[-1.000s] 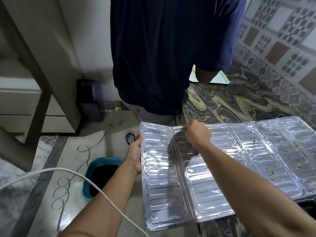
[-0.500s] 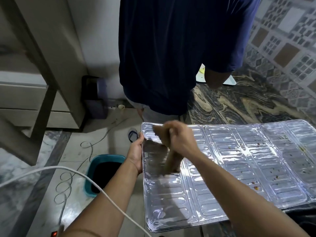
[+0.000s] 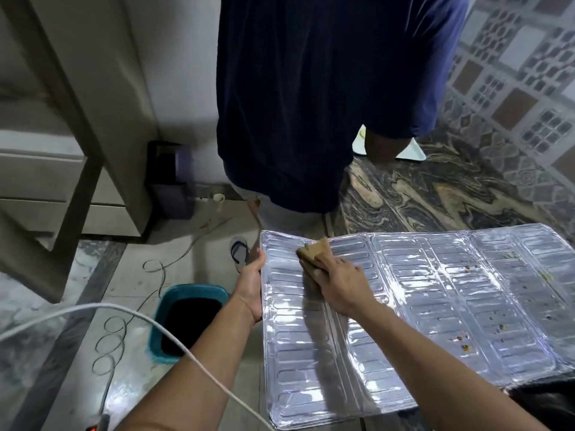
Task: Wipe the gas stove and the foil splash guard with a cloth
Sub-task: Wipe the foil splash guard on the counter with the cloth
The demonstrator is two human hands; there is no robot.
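Observation:
The ribbed foil splash guard (image 3: 435, 321) lies nearly flat across the lower right, with brown food specks on its right panels. My left hand (image 3: 250, 287) grips its left edge. My right hand (image 3: 337, 283) presses a brown cloth (image 3: 314, 251) onto the guard's upper left panel, near the far edge. The gas stove is not in view, apart from a dark shape (image 3: 547, 402) under the guard's lower right corner that I cannot identify.
A person in a dark blue shirt (image 3: 311, 104) stands just beyond the guard. A teal bin (image 3: 161, 321) sits on the floor to the left, with cables (image 3: 112, 337) coiled beside it. A patterned countertop (image 3: 435, 197) and tiled wall lie at right, a cabinet (image 3: 62, 150) at left.
My right hand has come down from a raised position and now presses the cloth flat on the upper left panel. My left hand keeps its hold on the edge.

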